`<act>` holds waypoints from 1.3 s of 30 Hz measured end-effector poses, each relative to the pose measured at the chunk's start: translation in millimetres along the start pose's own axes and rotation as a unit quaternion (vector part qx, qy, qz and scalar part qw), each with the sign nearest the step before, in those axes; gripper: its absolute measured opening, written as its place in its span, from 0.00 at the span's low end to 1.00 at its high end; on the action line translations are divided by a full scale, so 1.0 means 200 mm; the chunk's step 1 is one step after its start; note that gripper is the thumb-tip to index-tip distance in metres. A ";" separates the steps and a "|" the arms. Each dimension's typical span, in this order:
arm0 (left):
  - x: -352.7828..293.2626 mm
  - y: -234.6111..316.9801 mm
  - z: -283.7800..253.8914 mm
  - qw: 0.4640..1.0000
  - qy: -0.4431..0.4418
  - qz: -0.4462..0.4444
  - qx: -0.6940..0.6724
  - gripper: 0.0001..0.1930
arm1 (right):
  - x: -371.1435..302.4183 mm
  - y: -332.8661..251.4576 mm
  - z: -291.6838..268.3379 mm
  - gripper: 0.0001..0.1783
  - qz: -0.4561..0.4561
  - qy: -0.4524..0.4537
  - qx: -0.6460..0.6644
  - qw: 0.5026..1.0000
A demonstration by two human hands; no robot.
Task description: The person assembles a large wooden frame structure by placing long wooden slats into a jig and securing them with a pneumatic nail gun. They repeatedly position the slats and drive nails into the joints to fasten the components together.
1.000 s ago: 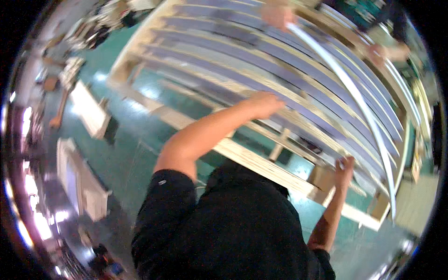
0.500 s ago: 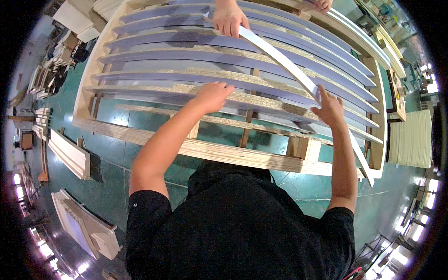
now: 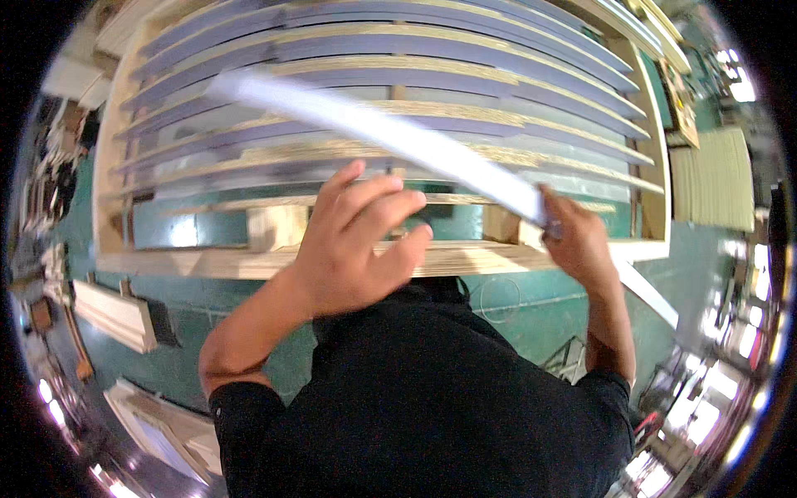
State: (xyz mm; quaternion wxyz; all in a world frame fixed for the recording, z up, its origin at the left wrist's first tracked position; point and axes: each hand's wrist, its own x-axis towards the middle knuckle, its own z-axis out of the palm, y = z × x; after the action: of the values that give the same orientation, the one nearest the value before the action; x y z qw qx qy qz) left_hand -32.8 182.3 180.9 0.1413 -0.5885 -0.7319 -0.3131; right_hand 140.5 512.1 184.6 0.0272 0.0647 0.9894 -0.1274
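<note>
A long, narrow white strip [image 3: 398,137] slants across the picture, its far left end smeared by motion and its near end showing beyond my right forearm. My right hand [image 3: 579,241] is closed round it near the frame's front right. My left hand [image 3: 357,236] hangs in the air over the front rail, fingers spread and holding nothing. Below both hands lies a big wooden frame [image 3: 465,259]. Rows of lavender-faced slats [image 3: 332,79] with raw chipboard edges run side to side across it, and short wood blocks [image 3: 278,228] sit behind its front rail.
A stack of pale boards [image 3: 712,181] stands right of the frame. Left on the green floor lie a bundle of light timber [image 3: 114,315] and some panels [image 3: 166,427]. More wood pieces are piled at the far left.
The strip's far end has swung left and nearer, and the other person's hand no longer shows on it. My left hand has come nearer and spread its fingers; my right hand has moved nearer me.
</note>
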 end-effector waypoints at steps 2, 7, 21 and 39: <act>0.06 0.12 -0.04 0.994 -0.107 -0.037 0.010 0.31 | 0.02 -0.19 -0.04 0.41 -0.002 -0.086 0.026 0.996; -0.10 0.05 0.01 0.958 -0.255 -0.126 0.025 0.22 | 0.08 -0.41 -0.01 0.32 -0.142 -0.122 0.017 0.982; -0.78 -0.57 -0.17 0.938 -0.266 -0.216 0.046 0.17 | 0.05 0.11 0.26 0.12 -0.046 0.089 -0.107 0.989; -0.73 -0.62 0.04 0.876 -0.310 -0.355 0.100 0.19 | 0.17 0.24 0.67 0.10 0.033 -0.008 -0.018 0.999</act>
State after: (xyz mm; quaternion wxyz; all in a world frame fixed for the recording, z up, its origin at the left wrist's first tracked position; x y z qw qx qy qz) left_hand -109.4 60.1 54.4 -0.1553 -0.3387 -0.9254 -0.0696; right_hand 117.7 528.9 40.1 0.0402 0.0955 0.9886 -0.1089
